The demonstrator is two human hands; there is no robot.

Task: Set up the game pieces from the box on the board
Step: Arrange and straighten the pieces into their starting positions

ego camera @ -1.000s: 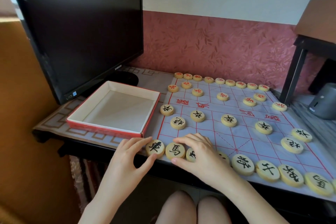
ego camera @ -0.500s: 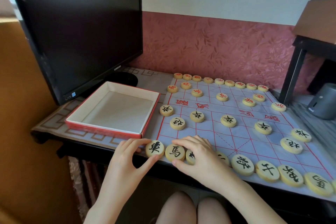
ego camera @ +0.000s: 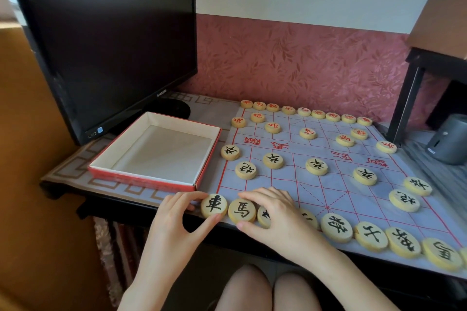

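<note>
Head view: the left hand (ego camera: 174,219), spread a second ago, now pinches the corner piece (ego camera: 214,206) at the board's (ego camera: 328,184) near-left corner. The right hand (ego camera: 275,214) stays arched, forefinger and thumb round the horse piece (ego camera: 242,211). The box (ego camera: 141,177) is empty — only straightening seems left.

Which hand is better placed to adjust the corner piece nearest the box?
Left. The left hand pinches the corner piece between thumb and fingers, while the right hand holds the second piece, further from the box.

L grip (ego camera: 177,219) closed in — now pinches corner pc (ego camera: 214,206).
</note>
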